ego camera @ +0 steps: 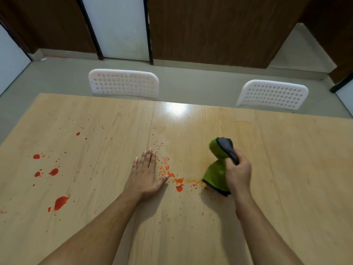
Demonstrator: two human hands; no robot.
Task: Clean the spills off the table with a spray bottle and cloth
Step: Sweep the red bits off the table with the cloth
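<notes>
**Now: green cloth on the red spill, one hand flat on the table**

Mostly the view is filled by a light wooden table, which has a seam running from the far edge toward the person. Behind its far edge stand two white chairs with holes in their backs, the left chair and the right chair, on a grey floor. Behind them is a brown wooden wall.

On the left half of the table lie red spills: several bigger blobs and many small dots, well apart from each other. Near the seam, between the two hands, there is a band of small orange-red crumbs and a smeared streak.

The right hand has its fingers curled around a green cloth with a dark edge. The upper part of the cloth stands up above the fist, and the lower part touches the table just beside the smeared streak.

The left hand rests flat on the table with palm down, fingers straight and close together, the thumb spread out toward the crumbs. It holds nothing.

No spray bottle can be seen in this view.
</notes>
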